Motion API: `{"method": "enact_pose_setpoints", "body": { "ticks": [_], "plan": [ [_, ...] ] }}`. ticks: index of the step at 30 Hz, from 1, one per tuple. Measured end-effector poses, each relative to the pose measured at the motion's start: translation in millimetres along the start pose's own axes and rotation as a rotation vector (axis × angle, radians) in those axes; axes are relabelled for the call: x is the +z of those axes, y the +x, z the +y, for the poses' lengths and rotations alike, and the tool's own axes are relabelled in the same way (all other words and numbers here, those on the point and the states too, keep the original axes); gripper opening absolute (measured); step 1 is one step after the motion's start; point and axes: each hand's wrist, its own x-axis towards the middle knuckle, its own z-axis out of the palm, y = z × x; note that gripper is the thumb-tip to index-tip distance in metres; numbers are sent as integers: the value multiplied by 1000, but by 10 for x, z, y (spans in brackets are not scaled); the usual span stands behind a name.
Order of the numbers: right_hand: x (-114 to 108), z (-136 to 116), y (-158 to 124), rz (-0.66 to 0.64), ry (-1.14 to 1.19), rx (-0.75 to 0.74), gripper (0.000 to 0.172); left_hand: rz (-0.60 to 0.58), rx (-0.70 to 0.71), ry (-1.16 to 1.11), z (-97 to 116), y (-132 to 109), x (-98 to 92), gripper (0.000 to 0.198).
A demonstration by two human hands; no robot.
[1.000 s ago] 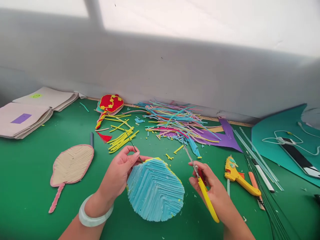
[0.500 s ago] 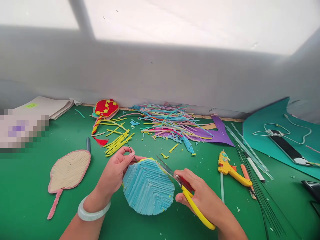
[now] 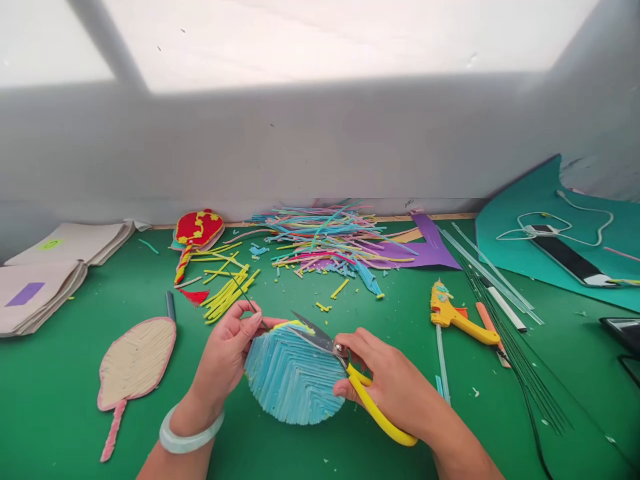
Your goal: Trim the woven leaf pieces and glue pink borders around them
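Observation:
A round, leaf-like blue fan piece (image 3: 297, 380), ribbed with slanting strips of blue craft stem, is held up above the table. My left hand (image 3: 233, 340) is closed at its upper left edge, with a thin dark wire (image 3: 239, 287) pinched between thumb and forefinger and sticking up to the left. My right hand (image 3: 377, 370) grips yellow-handled scissors (image 3: 375, 403). Their blades are apart at the fan piece's top edge, where a bit of yellow shows. My left fingers behind the piece are partly hidden.
Cut yellow stems (image 3: 233, 293) and a heap of coloured stems (image 3: 325, 233) lie beyond my hands. A beige fan (image 3: 137, 363) is at left, a red fan (image 3: 199, 228) behind. A glue gun (image 3: 457, 317), wires (image 3: 520, 360) and a phone (image 3: 570, 257) are at right.
The scissors have moved left along the fan piece's top edge, and their blades are wider apart. My head view has shifted, bringing more of the notebook at left into sight.

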Motion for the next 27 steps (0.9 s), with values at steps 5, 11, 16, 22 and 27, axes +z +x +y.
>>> {"method": "enact_pose_setpoints", "body": {
  "ticks": [5,11,16,22,27],
  "plan": [
    [-16,-17,13,12,1,-15,40,6,-7,2,-10,1,10,58],
    [-12,-12,12,26,-10,-17,41,33,-19,-28,7,4,38,55],
    [-7,-5,8,36,-4,-20,40,34,-18,-27,9,5,43,57],
    [-6,-9,10,52,-10,-30,41,43,-11,-6,2,3,28,58],
    [5,-3,13,98,-17,-78,38,24,-8,-10,1,4,24,57]
  ]
}}
